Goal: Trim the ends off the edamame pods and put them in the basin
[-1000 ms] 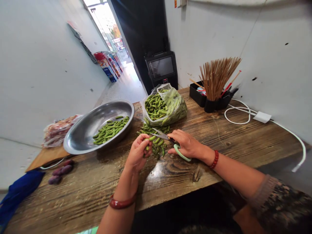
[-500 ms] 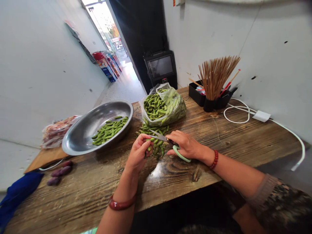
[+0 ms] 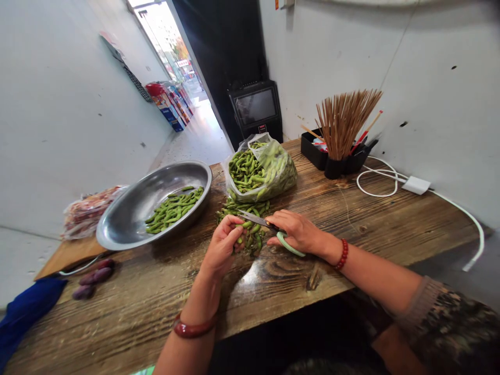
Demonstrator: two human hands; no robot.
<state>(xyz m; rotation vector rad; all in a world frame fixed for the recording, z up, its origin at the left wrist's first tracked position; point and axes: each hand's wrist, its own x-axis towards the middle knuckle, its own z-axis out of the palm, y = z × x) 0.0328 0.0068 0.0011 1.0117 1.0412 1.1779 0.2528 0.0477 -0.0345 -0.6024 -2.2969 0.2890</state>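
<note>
Green-handled scissors (image 3: 289, 245) are gripped in my right hand (image 3: 299, 233), their blades pointing left towards my other hand. Between the fingers of my left hand (image 3: 223, 242) is a green bean pod (image 3: 247, 225), close to the blade tips. Loose pods (image 3: 258, 240) lie on the table just beyond and beneath both hands. Behind them stands an open plastic bag (image 3: 287, 177) full of pods. To the left, a large steel bowl (image 3: 121, 216) holds a heap of pods (image 3: 175, 209) on its right side.
Several purple tubers (image 3: 91, 278) and a blue cloth (image 3: 33, 312) lie on the left of the wooden table (image 3: 156, 291). A bagged pack (image 3: 91, 211) rests behind the bowl. Skewers (image 3: 346, 125) in a black holder (image 3: 312, 151) and a white cable (image 3: 457, 208) are at the right.
The scissor blades, slightly apart before, are now closer together. Both hands stay almost in place, and the view has shifted very slightly.
</note>
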